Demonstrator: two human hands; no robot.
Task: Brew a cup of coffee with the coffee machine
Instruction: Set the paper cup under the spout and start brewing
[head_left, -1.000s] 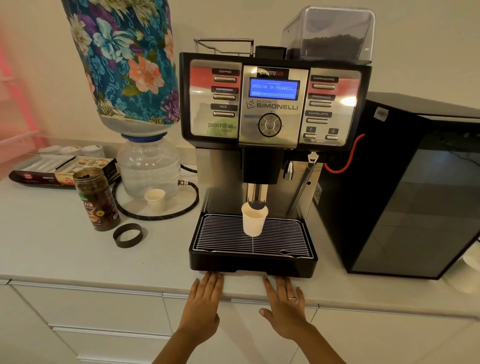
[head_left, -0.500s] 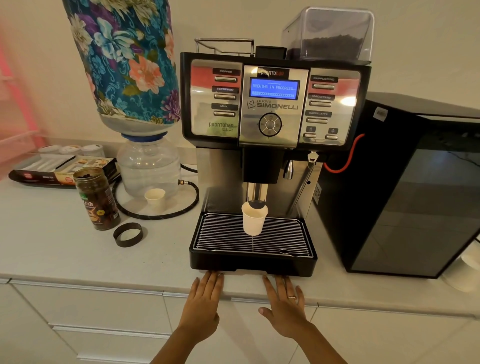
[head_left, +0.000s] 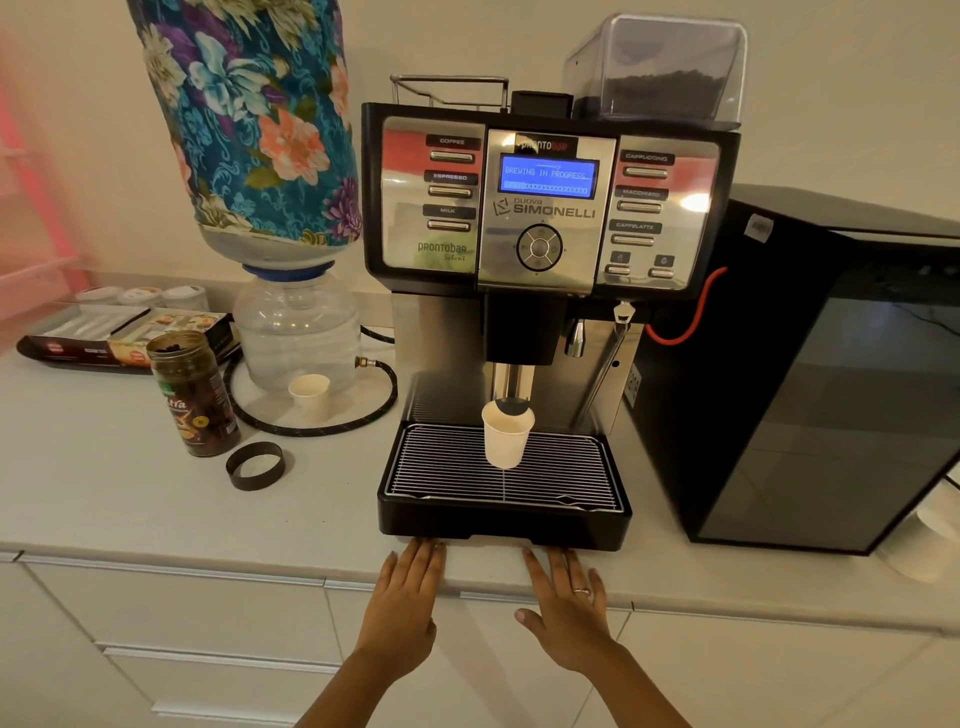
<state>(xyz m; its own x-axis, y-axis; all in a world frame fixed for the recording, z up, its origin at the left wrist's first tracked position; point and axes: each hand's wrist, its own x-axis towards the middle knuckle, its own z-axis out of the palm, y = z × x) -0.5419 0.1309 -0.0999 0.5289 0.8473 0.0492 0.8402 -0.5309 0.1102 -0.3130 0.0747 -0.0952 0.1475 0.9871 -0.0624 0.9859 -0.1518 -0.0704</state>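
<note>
A black and chrome coffee machine (head_left: 545, 218) stands on the white counter. Its blue screen (head_left: 548, 179) reads "brewing in progress" with a progress bar. A white paper cup (head_left: 505, 437) stands upright on the wire drip grate (head_left: 447, 467), directly under the spout (head_left: 511, 384). My left hand (head_left: 405, 603) lies flat on the counter edge, fingers straight, fingertips just in front of the drip tray. My right hand (head_left: 566, 603), with a ring on it, lies flat beside it in the same way. Neither hand holds anything.
Left of the machine are a water jug (head_left: 296, 332) under a floral-covered bottle, a second small paper cup (head_left: 310, 391), an open coffee jar (head_left: 193, 392), its black lid ring (head_left: 255, 465), a hose and a tray of sachets (head_left: 104, 338). A black cabinet (head_left: 810, 374) stands to the right.
</note>
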